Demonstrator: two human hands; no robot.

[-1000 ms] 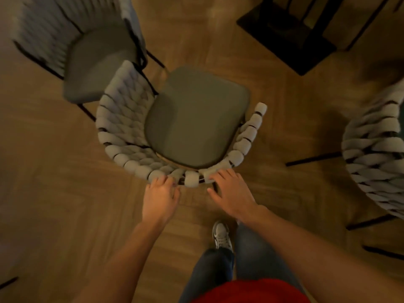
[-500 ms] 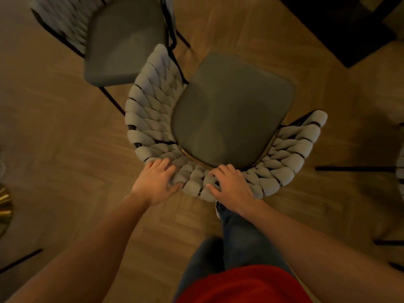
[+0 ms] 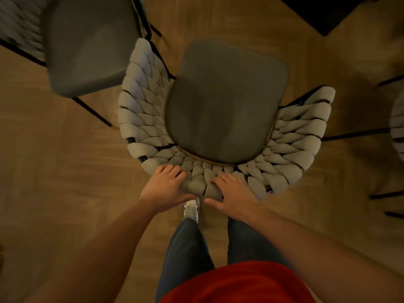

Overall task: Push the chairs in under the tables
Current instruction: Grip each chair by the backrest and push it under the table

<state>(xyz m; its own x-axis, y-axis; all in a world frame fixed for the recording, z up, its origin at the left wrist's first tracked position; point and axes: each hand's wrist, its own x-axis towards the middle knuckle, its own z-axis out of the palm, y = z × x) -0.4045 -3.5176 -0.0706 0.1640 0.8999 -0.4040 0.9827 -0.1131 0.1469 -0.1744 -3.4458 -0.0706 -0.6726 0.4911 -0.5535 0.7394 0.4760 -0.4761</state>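
A chair (image 3: 225,106) with a dark grey seat cushion and a curved backrest of pale woven rope stands right below me on the wooden floor. My left hand (image 3: 166,189) grips the top of the backrest left of its middle, fingers curled over the rope. My right hand (image 3: 234,193) grips the same rim a little to the right, thumb behind it. The dark corner of a table base (image 3: 323,12) shows at the top right, beyond the chair's front.
A second chair of the same kind (image 3: 87,42) stands at the upper left, close against the held chair's left arm. Part of a third woven chair (image 3: 397,125) and thin black legs (image 3: 354,134) show at the right edge. My legs and a shoe (image 3: 191,209) are behind the backrest.
The held chair has come closer beneath me and fills more of the view. Both hands have stayed on the backrest rim. The table base has slid toward the top right corner.
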